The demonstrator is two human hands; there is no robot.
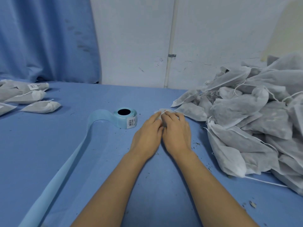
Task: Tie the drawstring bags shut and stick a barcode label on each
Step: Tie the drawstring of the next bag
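both hands meet at the middle of the blue counter [101,161], side by side and touching, on a small white drawstring bag [164,110] that lies flat, mostly hidden under them, just left of the big heap. the right hand [177,130] covers the bag, its fingers [171,116] curled over the bag's far end and gripping it. the left hand [147,136] lies beside it with its fingers [155,117] nearly straight, tips at the bag's edge; whether they pinch anything i cannot tell. a thin loop of white drawstring [164,112] shows between the two sets of fingertips.

just left of the hands stands the label roll [127,117], pale blue, with a barcode label [131,122] on its near face. its empty backing strip [68,161] curls away to the left and runs to the near left edge.

on the right, a pile of bags [254,122] with loose strings reaches from the wall to the near edge. at the far left lie several finished bags [41,107], well apart from the hands, one carrying a white sticker [33,86].

dark crumbs dot the counter. behind are a blue curtain [45,38] and a white wall [221,38] with a pipe [171,46]
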